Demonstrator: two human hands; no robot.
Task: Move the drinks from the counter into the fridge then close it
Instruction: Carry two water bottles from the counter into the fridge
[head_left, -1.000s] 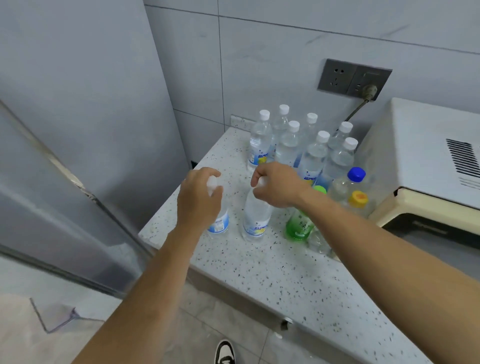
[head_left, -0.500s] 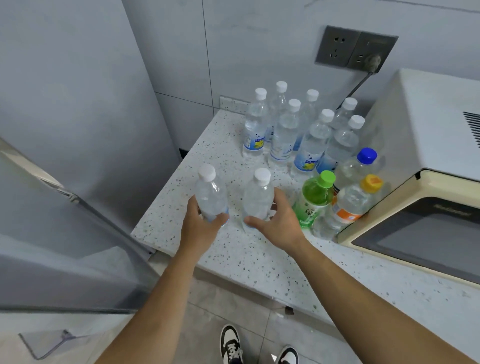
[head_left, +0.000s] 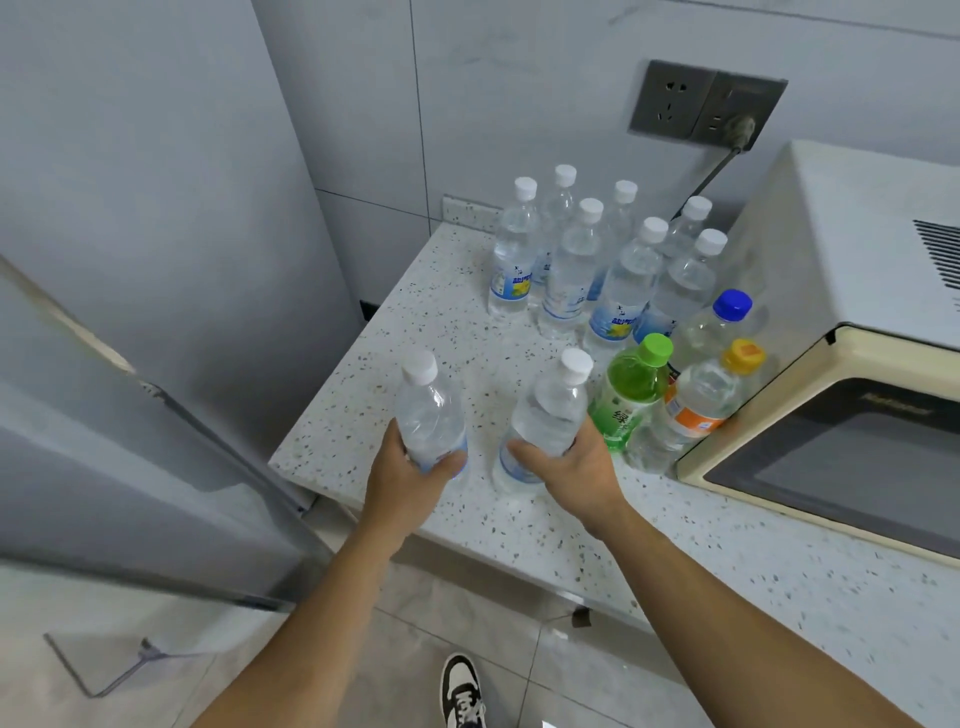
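A speckled white counter (head_left: 519, 535) runs beneath a grey tiled wall (head_left: 519, 93), with a cream microwave (head_left: 841, 291) as its landmark; left of the microwave the left hand (head_left: 410, 473) curls round the base of one clear water bottle (head_left: 428, 410) and the right hand (head_left: 576, 467) curls round another (head_left: 545, 415). Seven white-capped bottles (head_left: 571, 265) cluster just left of the microwave by the wall, with a green bottle (head_left: 628, 389), a blue-capped bottle (head_left: 711, 327) and an orange-labelled bottle (head_left: 696, 405) against its front corner. Far left of the microwave stands the grey fridge (head_left: 130, 208), its door (head_left: 104, 467) open.
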